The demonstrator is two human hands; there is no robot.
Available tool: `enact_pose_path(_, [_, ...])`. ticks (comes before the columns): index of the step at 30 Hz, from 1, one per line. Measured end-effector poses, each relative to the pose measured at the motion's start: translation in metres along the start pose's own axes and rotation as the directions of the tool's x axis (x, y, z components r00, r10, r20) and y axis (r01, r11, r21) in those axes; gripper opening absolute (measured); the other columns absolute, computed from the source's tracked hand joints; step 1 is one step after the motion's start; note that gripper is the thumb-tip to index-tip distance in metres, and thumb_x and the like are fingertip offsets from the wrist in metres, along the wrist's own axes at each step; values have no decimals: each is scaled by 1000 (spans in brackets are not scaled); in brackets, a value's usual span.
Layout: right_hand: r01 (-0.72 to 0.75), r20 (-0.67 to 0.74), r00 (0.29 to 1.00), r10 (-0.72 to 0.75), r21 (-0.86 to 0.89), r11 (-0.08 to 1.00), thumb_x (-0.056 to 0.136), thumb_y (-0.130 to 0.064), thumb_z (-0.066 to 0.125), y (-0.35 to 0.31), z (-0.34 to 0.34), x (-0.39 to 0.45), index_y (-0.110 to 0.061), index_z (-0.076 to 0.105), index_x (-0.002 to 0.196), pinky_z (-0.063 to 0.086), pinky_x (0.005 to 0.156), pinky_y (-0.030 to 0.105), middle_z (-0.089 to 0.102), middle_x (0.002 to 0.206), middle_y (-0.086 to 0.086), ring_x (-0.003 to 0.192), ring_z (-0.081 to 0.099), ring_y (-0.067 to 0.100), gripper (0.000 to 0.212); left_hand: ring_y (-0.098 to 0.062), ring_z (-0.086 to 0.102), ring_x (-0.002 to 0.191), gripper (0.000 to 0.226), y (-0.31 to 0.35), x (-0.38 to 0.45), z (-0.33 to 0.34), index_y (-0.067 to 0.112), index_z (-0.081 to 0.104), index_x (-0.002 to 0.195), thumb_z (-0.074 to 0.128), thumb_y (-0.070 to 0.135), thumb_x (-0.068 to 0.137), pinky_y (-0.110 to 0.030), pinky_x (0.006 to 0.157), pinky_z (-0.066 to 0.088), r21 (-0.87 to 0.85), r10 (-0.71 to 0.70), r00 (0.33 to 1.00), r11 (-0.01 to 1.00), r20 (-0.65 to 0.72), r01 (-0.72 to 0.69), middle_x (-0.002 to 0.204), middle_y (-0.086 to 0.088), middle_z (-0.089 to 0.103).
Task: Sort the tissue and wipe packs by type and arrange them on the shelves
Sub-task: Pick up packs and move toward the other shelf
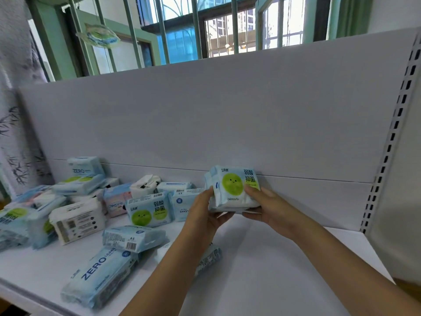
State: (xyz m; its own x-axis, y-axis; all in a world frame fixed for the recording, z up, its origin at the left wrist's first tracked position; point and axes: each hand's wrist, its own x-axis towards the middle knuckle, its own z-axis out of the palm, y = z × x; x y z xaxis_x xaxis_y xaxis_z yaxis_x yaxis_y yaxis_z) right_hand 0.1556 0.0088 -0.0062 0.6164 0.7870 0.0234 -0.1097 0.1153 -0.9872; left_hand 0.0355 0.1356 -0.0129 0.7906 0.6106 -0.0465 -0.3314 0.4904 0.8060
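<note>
You've got both hands, left and right, pinching the green-face packs upright at 3 o'clock of the pile, probably squaring them for the shelf.

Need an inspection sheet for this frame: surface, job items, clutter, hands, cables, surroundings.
Surface: white shelf, its right part bare, against a white back panel.
Job's things: green-dot packs held upright, seemingly more than one; a matching green-dot pack on the shelf; long ZERO pack at the front; white barcode pack.
Clutter: unsorted pile of mixed packs on the left, some overlapping.
Grippers: left hand and right hand both grip the held packs.
Cables: nothing seen.
Surroundings: slotted upright on the right; barred window behind; patterned curtain on the left.
</note>
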Motion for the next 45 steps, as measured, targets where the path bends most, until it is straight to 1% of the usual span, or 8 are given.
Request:
enact_pose_path(6, [71,18,997,-72,63,995,95,-29,61,-1,3,-1,-10,59,131,52,102,45,71,122,9,117,66,27,41,-22,72,104,44,11,-1,0,20,67,120,55,54,95,-44,95,56,336,53,999,940,0,-50,109,-4,77])
enact_pose_path(10, [122,40,992,-121,-30,992,93,-29,67,0,3,-4,-14,59,132,53,99,47,72,119,8,111,68,28,43,-18,74,98,61,15,-5,4,20,58,126,75,51,77,-40,90,60,547,92,991,827,99,-131,113,-3,74])
enact_pose_path(16, [173,89,981,-171,-6,985,86,-47,63,-2,8,-9,-24,54,136,51,101,43,70,124,1,115,67,24,56,-21,72,103,63,9,-11,8,24,56,128,74,53,75,-43,91,60,567,130,973,794,192,-219,117,-3,73])
enact_pose_path(22, [209,78,975,-207,-27,977,83,-42,68,-6,21,-9,-19,56,133,55,97,45,72,120,6,111,69,28,57,-20,75,97,48,23,-14,0,23,57,125,73,42,84,-40,86,61,515,120,982,838,145,-179,110,-3,76])
enact_pose_path(27, [244,110,964,-242,-11,970,81,-37,71,-17,53,-12,-12,59,130,56,93,43,72,119,10,110,69,30,56,-22,73,103,73,50,-32,-21,25,57,127,83,57,66,-49,98,55,541,203,973,809,111,-231,113,-1,75])
enact_pose_path(36, [253,266,932,-248,14,967,69,-49,81,-14,190,-37,-17,58,129,53,98,51,71,119,10,110,68,31,72,-23,72,107,77,127,-130,-108,18,56,131,85,50,67,-46,97,56,555,385,923,764,14,-328,117,-5,73])
enact_pose_path(40, [237,385,895,-225,16,971,69,-48,80,-2,277,-67,-15,60,126,57,81,37,74,111,7,102,71,28,69,-23,72,107,69,163,-197,-168,20,58,130,83,45,71,-46,93,58,563,451,887,761,-101,-323,117,-5,74])
enact_pose_path(45, [152,558,816,-151,46,987,77,-42,81,25,386,-116,-14,59,131,53,98,49,71,120,10,111,68,30,66,-21,73,102,64,196,-294,-246,23,56,131,85,41,77,-33,76,60,559,488,825,784,-284,-271,119,-5,73])
